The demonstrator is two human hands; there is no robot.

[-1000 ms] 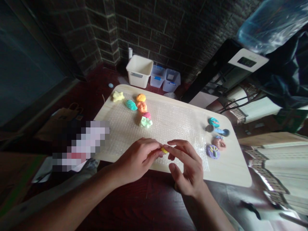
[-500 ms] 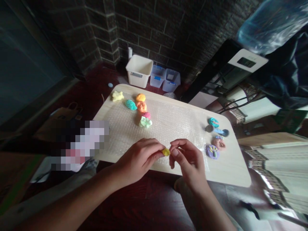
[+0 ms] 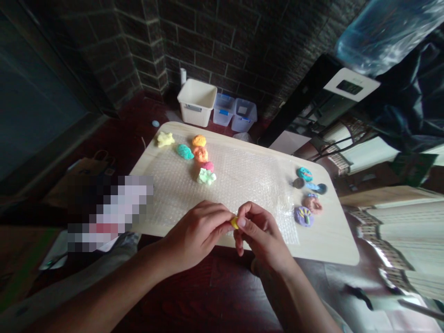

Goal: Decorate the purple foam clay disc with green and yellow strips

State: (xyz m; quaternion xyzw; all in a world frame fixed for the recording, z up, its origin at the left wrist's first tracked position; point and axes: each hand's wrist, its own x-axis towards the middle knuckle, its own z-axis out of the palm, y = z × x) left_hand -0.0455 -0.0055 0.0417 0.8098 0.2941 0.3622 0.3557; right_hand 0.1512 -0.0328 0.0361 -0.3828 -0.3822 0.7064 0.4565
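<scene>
A small piece of yellow modelling clay is pinched between the fingertips of both hands above the table's near edge. My left hand grips it from the left with closed fingers. From the other side, my right hand presses thumb and index finger on it, the other fingers curled below. Beyond my hands, clay lumps lie on bubble wrap: pale green, pink, orange, yellow-orange and teal. To the right lies a purple clay disc with yellow strips.
The pale wooden table also bears a pale yellow lump, a brownish-pink piece, a blue piece with dark ends and a teal disc. Behind it stand a white bin and two clear boxes.
My right hand has moved left and closed its thumb and index finger on the yellow clay, which only my left hand clearly held before. The view has shifted slightly.
</scene>
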